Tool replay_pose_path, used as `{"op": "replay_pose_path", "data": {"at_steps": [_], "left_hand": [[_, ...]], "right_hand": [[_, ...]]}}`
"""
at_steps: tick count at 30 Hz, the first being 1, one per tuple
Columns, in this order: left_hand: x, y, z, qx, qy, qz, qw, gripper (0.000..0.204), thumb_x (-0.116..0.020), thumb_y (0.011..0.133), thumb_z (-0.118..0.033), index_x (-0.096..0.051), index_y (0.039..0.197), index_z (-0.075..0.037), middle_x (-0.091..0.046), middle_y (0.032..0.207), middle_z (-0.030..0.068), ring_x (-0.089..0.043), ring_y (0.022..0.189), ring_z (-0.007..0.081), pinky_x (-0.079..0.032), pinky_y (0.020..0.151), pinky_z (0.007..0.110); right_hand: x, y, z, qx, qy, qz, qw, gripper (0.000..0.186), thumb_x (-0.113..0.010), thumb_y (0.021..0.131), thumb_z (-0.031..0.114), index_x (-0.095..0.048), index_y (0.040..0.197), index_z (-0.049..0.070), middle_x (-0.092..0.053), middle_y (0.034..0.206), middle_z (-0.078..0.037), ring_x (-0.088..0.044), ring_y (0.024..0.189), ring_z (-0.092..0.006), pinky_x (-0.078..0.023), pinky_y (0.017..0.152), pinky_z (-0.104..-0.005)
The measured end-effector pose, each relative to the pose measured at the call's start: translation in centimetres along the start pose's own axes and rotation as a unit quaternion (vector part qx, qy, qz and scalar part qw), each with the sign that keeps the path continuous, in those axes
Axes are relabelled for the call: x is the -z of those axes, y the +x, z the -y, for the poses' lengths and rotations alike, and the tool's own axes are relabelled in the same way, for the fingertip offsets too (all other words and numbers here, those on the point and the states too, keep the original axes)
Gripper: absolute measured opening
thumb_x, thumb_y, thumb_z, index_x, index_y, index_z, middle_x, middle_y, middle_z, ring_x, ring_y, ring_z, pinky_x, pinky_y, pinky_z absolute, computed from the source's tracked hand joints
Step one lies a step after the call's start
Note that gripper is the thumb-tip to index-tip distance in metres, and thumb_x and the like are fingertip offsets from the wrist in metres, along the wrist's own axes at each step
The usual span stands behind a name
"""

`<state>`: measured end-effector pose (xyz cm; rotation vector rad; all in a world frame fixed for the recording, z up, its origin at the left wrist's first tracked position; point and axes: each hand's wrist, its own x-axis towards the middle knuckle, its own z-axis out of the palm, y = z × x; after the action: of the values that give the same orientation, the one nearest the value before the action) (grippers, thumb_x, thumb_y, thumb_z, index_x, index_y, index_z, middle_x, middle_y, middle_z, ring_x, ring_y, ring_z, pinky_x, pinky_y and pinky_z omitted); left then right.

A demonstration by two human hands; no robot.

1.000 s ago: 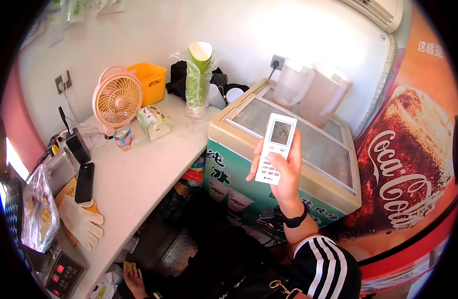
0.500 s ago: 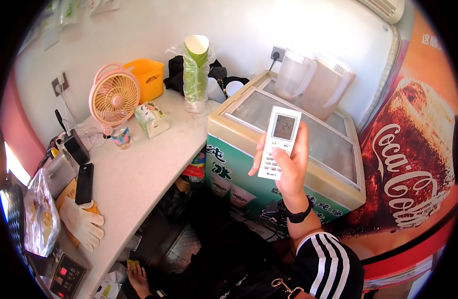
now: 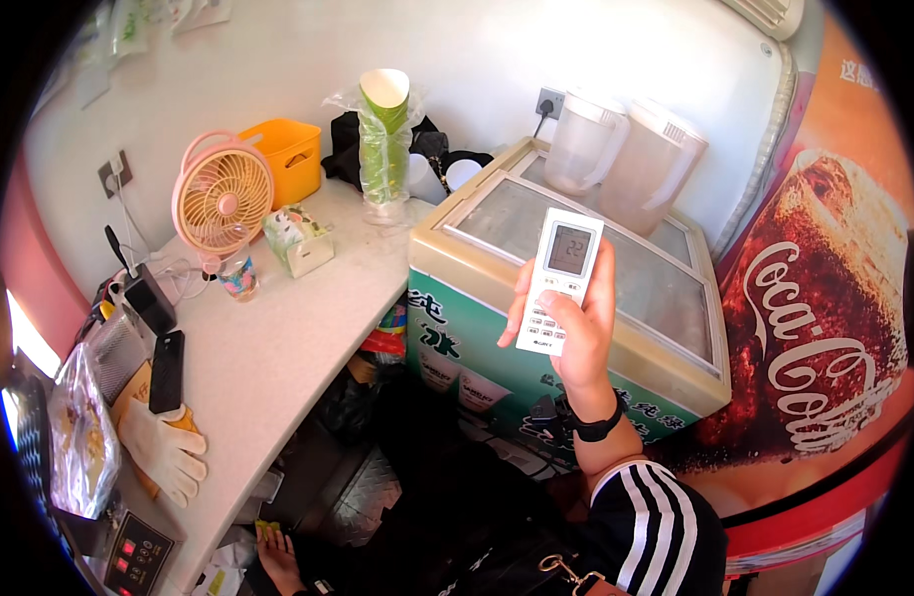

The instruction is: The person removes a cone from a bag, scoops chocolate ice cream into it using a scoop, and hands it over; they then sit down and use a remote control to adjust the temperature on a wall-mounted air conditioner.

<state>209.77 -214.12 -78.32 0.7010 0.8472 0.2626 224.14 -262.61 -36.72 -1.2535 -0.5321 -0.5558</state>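
Note:
My right hand (image 3: 579, 333) is wrapped round a white air-conditioner remote (image 3: 561, 281) and holds it upright, its screen facing me. The thumb lies on the buttons just below the screen, which shows digits. Behind the remote stands a chest freezer (image 3: 616, 260) with sliding glass lids and a green printed front. Low at the left, beside the counter's edge, my left hand (image 3: 277, 559) hangs with its fingers close together. A small yellow-green thing (image 3: 267, 524) shows at its fingertips; its kind is unclear.
The white counter (image 3: 278, 348) bears a pink fan (image 3: 225, 199), a yellow basket (image 3: 290, 164), a tissue pack (image 3: 298, 243), a plastic cup (image 3: 238, 276), a black phone (image 3: 167, 372) and work gloves (image 3: 164, 447). Two plastic jugs (image 3: 584, 144) stand on the freezer.
The digits on the remote's screen have changed, with my right thumb still on the buttons. The view has shifted very slightly; both hands stay where they were.

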Motion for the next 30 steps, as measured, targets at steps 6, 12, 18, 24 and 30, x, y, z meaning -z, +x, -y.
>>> {"op": "replay_pose_path", "data": {"at_steps": [6,12,18,24,30], "left_hand": [[-0.2,-0.3,-0.1,-0.005,0.004,-0.004,1.000,0.049,-0.038,0.100,-0.033,-0.034,0.146,-0.017,-0.032,0.150,0.0034,-0.030,0.137,0.0234,-0.026,0.109,0.035],[0.5,0.1,0.1,-0.008,-0.006,0.012,1.000,0.049,-0.043,0.099,-0.037,-0.037,0.144,-0.019,-0.037,0.145,0.0029,-0.037,0.130,0.0226,-0.028,0.107,0.035],[1.3,0.7,0.2,-0.008,-0.017,0.027,0.999,0.046,-0.044,0.099,-0.034,-0.041,0.142,-0.018,-0.039,0.144,0.0029,-0.039,0.127,0.0215,-0.029,0.107,0.035],[0.9,0.2,0.1,-0.008,-0.009,0.023,1.000,0.046,-0.043,0.099,-0.033,-0.041,0.142,-0.018,-0.038,0.144,0.0033,-0.039,0.127,0.0213,-0.029,0.106,0.035],[1.3,0.6,0.3,-0.012,-0.012,0.031,0.999,0.048,-0.044,0.099,-0.035,-0.038,0.144,-0.018,-0.036,0.146,0.0046,-0.037,0.130,0.0226,-0.028,0.108,0.036]], "right_hand": [[-0.1,0.0,0.1,0.012,-0.015,-0.010,1.000,0.044,-0.048,0.083,0.003,-0.027,0.122,0.006,-0.055,0.087,-0.020,-0.061,0.058,-0.0255,-0.056,0.045,-0.0391],[0.1,0.1,0.1,-0.001,0.020,-0.001,1.000,0.048,-0.048,0.084,0.002,-0.025,0.125,0.008,-0.054,0.088,-0.019,-0.061,0.059,-0.0251,-0.056,0.046,-0.0388],[0.4,0.2,-0.1,-0.009,0.032,-0.001,0.999,0.048,-0.049,0.084,0.003,-0.025,0.126,0.009,-0.054,0.088,-0.019,-0.061,0.058,-0.0255,-0.057,0.046,-0.0399],[0.4,0.3,0.4,-0.020,0.107,0.023,0.994,0.054,-0.051,0.084,0.003,-0.022,0.128,0.013,-0.054,0.090,-0.018,-0.063,0.063,-0.0240,-0.058,0.049,-0.0388],[0.6,0.1,0.1,0.007,0.040,0.034,0.999,0.059,-0.050,0.082,0.000,-0.018,0.130,0.014,-0.053,0.091,-0.018,-0.062,0.064,-0.0228,-0.058,0.052,-0.0386]]}}
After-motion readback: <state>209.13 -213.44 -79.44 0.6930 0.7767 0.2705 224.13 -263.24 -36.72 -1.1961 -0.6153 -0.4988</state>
